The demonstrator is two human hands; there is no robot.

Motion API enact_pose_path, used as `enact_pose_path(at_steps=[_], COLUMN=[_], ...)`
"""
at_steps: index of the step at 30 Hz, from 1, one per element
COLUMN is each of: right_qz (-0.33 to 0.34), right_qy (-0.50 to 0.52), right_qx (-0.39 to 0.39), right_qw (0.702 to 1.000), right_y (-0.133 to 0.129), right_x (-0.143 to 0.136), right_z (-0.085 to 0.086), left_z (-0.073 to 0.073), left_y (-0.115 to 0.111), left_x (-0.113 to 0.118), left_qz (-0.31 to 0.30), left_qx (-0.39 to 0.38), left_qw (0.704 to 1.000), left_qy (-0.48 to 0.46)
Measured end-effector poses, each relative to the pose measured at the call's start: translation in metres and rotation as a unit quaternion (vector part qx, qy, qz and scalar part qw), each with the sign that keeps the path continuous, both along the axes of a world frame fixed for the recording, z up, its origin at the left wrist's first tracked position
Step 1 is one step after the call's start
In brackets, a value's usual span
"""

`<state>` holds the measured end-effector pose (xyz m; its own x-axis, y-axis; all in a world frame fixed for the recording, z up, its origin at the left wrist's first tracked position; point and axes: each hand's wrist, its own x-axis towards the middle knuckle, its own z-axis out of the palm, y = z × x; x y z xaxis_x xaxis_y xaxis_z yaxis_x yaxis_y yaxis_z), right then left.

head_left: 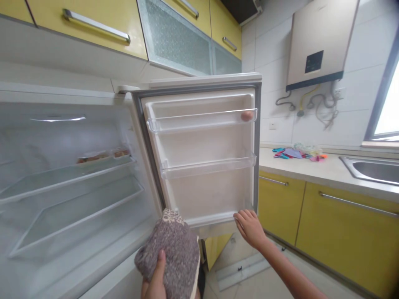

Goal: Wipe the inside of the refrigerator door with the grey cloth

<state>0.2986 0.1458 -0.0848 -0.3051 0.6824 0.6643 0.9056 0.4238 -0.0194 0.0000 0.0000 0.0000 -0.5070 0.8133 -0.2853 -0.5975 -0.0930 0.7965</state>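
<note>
I see a fuzzy grey-purple cloth [179, 249] bunched in my left hand [156, 283], thumb across its front, with a cream patterned edge at the top and cream trim along its right side. Behind it, the white fridge door [208, 193] stands wide open, its grey seal [258, 139] and two clear racks [205, 167] facing me, my right hand [249, 228] at its lower outer corner.

The hands [249, 227] and slim right forearm [282, 263] are bare.

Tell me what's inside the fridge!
Two blurry packs sit on the upper shelf. Something round, maybe an egg, is in the top rack of the door. The cloth in the left hand covers one bottom door corner, so I can't see there.
</note>
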Motion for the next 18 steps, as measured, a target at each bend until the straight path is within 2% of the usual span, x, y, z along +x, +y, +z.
enact_pose_path(at_steps=[2, 3, 4, 5, 6, 7, 9, 10, 11, 12, 14, 18], right_qz=[-0.003, 0.000, 0.005, 0.011, 0.016, 0.021, 0.024, 0.023, 0.022, 0.020, 0.017, 0.029], right_qy=[0.000, -0.001, -0.001, 0.000, 0.002, 0.003, 0.001, -0.002, -0.006, -0.010, -0.020, -0.034], right_qx=[-0.001, -0.006, -0.016, -0.028, -0.041, -0.055, -0.075, -0.081, -0.085, -0.088, -0.095, -0.124], right_qw=[1.000, 1.000, 1.000, 1.000, 0.999, 0.998, 0.997, 0.996, 0.996, 0.996, 0.995, 0.991], right_y=[0.004, 0.006, 0.007, 0.008, 0.009, 0.010, 0.010, 0.010, 0.009, 0.008, 0.006, 0.005], right_x=[0.001, 0.003, 0.004, 0.005, 0.007, 0.008, 0.011, 0.011, 0.011, 0.012, 0.012, 0.018], right_z=[0.000, 0.001, 0.002, 0.003, 0.004, 0.005, 0.007, 0.008, 0.008, 0.008, 0.010, 0.017], left_z=[0.002, 0.002, 0.003, 0.002, 0.001, -0.002, -0.011, -0.017, -0.025, -0.032, -0.045, -0.054], left_y=[0.022, 0.032, 0.041, 0.050, 0.058, 0.065, 0.078, 0.084, 0.089, 0.093, 0.100, 0.106], left_x=[0.001, 0.001, 0.000, 0.000, 0.000, 0.001, 0.007, 0.011, 0.016, 0.021, 0.029, 0.031], left_qz=[0.003, 0.007, 0.007, 0.002, -0.012, -0.034, -0.081, -0.100, -0.109, -0.114, -0.112, -0.107], left_qx=[-0.002, 0.016, 0.050, 0.098, 0.149, 0.190, 0.207, 0.186, 0.156, 0.127, 0.087, 0.063], left_qw=[0.994, 0.981, 0.954, 0.906, 0.836, 0.749, 0.579, 0.515, 0.472, 0.444, 0.418, 0.408], left_qy=[0.106, 0.191, 0.297, 0.412, 0.528, 0.633, 0.785, 0.831, 0.861, 0.880, 0.897, 0.904])
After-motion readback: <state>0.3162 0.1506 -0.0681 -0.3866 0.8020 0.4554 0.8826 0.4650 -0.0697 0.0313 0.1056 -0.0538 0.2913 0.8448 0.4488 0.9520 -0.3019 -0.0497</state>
